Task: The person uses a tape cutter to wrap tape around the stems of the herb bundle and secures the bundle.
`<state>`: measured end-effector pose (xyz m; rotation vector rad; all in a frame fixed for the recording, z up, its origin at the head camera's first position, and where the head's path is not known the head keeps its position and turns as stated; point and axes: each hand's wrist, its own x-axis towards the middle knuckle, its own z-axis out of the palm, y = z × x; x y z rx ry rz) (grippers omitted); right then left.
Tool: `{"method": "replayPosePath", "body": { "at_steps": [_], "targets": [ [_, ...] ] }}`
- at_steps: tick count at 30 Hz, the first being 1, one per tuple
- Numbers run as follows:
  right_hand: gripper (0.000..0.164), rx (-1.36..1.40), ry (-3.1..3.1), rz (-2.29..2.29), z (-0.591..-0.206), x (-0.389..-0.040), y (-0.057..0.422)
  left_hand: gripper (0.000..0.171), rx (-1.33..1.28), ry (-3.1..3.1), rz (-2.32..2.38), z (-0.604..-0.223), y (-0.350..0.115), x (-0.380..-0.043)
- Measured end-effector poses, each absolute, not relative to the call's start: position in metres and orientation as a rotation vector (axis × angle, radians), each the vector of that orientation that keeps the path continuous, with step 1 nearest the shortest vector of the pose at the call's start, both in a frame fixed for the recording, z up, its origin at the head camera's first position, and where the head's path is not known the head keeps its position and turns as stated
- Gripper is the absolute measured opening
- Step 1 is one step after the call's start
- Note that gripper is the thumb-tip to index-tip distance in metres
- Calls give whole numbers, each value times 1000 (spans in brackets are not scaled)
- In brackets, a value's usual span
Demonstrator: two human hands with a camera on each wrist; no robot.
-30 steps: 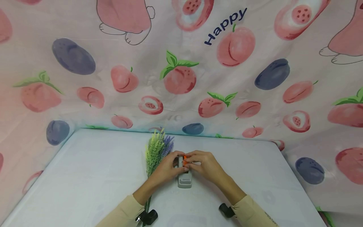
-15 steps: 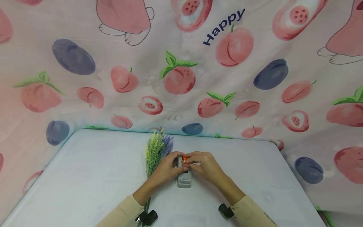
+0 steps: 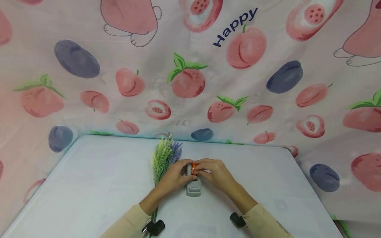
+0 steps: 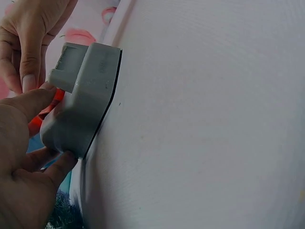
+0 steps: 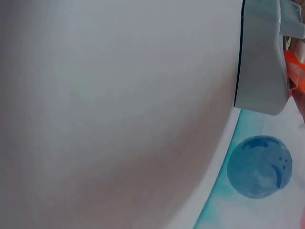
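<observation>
Unmoved dispenser (image 4: 88, 112) between left thumb (image 4: 35, 99) and fingers (image 4: 62, 166)

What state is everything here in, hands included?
grey dispenser: upright on the white table
orange piece: at the dispenser's top; whether fully seated, hidden
left hand: holding the dispenser
right hand: pinching the orange piece
flower bunch: lying on the table
printed cloth: hanging behind the table

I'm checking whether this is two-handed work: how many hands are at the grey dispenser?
2: the left hand, gripping the grey dispenser from the left; the right hand opposite, fingers at the orange piece.
</observation>
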<state>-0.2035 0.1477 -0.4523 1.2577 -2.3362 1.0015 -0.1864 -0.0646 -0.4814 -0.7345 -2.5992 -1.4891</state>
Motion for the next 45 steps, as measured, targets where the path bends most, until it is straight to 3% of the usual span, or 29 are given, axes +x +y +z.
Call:
{"method": "replayPosePath", "body": {
  "at_steps": [7, 13, 19, 31, 38, 45],
  "targets": [
    [15, 1297, -2349, 960, -453, -205, 151, 46, -754, -2602, -1485, -482, -65, -186],
    [25, 1275, -2360, 939, -456, -205, 152, 48, -763, -2619, -1481, -483, -65, -186],
    [19, 1292, -2352, 919, -454, -206, 150, 56, -704, -2579, -1649, -487, -64, -185],
    [16, 1292, -2345, 913, -453, -208, 150, 54, -696, -2537, -1735, -485, -64, -187],
    [24, 1313, -2332, 870, -451, -208, 151, 55, -679, -2557, -1743, -485, -64, -187],
    [18, 1334, -2327, 843, -449, -209, 150, 53, -693, -2534, -1772, -487, -64, -187]
  ]
}}
